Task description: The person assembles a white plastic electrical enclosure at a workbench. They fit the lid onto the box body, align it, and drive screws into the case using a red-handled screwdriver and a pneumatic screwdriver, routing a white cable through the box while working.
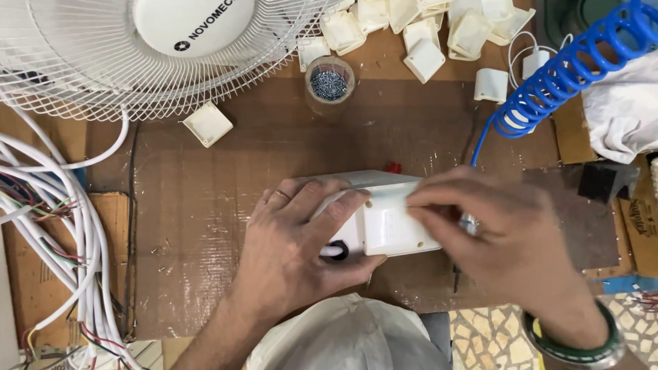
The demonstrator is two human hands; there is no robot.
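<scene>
A white plastic box (389,223) with a black round opening at its near side lies on the brown cardboard-covered table (198,204). My left hand (298,241) grips the box from the left, fingers laid over its top. My right hand (498,234) presses on the box's right side with the fingertips on its top face, and a small metal-tipped tool (467,224) shows under the palm. A green bangle (575,344) sits on my right wrist. A small red part (392,167) peeks out behind the box.
A white fan guard (120,61) fills the far left. A bundle of white cables (61,238) runs down the left. A tape roll holding screws (330,81), several white plastic covers (425,21), a blue coiled hose (573,67) and white cloth (632,109) lie beyond.
</scene>
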